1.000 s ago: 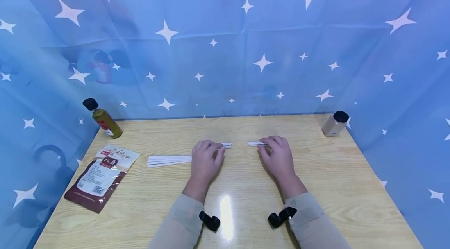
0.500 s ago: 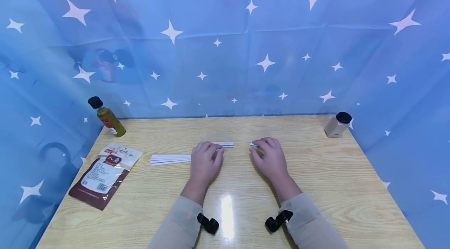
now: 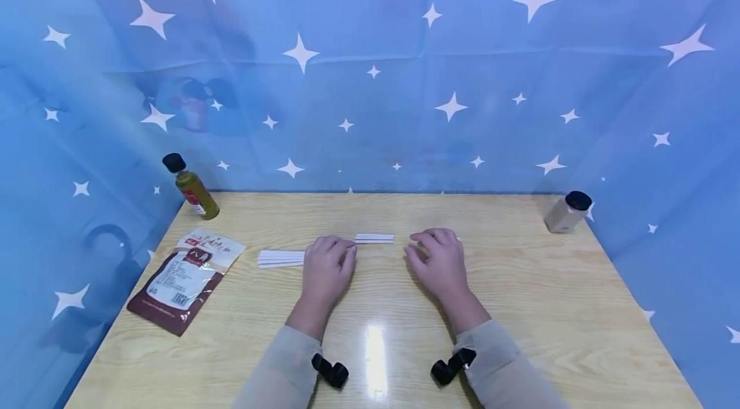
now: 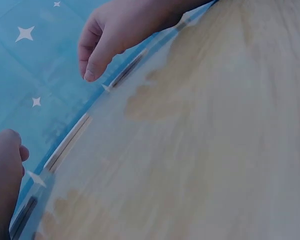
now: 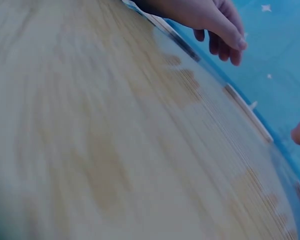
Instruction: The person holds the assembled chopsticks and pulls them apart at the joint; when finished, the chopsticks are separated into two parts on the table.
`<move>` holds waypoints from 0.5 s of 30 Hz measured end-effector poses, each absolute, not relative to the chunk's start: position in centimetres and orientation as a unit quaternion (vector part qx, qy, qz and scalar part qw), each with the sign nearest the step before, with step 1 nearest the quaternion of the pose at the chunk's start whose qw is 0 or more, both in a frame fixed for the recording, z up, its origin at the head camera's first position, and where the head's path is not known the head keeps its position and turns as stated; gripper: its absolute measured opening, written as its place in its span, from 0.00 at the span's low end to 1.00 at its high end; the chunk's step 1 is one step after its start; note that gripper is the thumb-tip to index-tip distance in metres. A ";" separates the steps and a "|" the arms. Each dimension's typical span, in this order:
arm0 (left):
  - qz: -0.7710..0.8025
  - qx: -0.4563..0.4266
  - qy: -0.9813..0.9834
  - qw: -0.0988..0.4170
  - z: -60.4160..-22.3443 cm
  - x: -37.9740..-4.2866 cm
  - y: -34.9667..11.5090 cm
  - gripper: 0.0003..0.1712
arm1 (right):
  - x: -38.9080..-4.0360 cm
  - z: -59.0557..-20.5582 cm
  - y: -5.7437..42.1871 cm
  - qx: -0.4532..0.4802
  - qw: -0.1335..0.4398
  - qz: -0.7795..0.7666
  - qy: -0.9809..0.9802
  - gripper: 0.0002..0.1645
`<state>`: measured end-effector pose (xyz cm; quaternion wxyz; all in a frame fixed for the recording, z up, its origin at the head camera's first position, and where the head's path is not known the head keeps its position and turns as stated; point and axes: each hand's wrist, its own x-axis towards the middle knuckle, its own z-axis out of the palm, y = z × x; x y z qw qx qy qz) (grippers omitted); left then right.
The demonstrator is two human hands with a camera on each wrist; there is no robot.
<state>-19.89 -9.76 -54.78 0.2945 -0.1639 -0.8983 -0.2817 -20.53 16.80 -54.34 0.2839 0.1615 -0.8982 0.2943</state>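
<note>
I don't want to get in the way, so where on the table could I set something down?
The widest bare patch lies right of the right hand, in front of the dark-lidded jar. Another runs along the back, between that jar and the bottle. It gets crowded at left, with the pouch, white strips and left hand.

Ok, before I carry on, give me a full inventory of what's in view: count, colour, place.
table: one, pale wood, below the hands
middle strips: count unclear, white, between the hands
left strips: several, white, partly behind the left hand
strip end: one, white, just behind the right hand
bottle: one, yellow-green and black, far left
packet: one, brown and white, left
jar: one, beige and black, far right
curtain: blue, white stars, behind
hands: two, mid-table
sleeves: two, beige-grey, both arms
wrist devices: two, black, at the cuffs
</note>
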 end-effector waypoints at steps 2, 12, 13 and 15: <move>-0.271 -0.164 -0.900 0.300 -54.9 -19.8 -10.6 0.07 | -20.6 -54.5 16.0 0.166 0.280 0.296 -0.898 0.13; -0.251 -0.159 -0.899 0.323 -55.2 -19.2 -13.8 0.07 | -21.0 -54.7 11.5 0.203 0.272 0.299 -0.892 0.12; -0.249 -0.157 -0.900 0.321 -55.1 -19.1 -14.1 0.08 | -21.1 -54.7 11.1 0.207 0.274 0.299 -0.890 0.12; -0.245 -0.152 -0.904 0.315 -55.0 -18.9 -14.8 0.08 | -21.3 -54.7 10.3 0.216 0.280 0.302 -0.885 0.12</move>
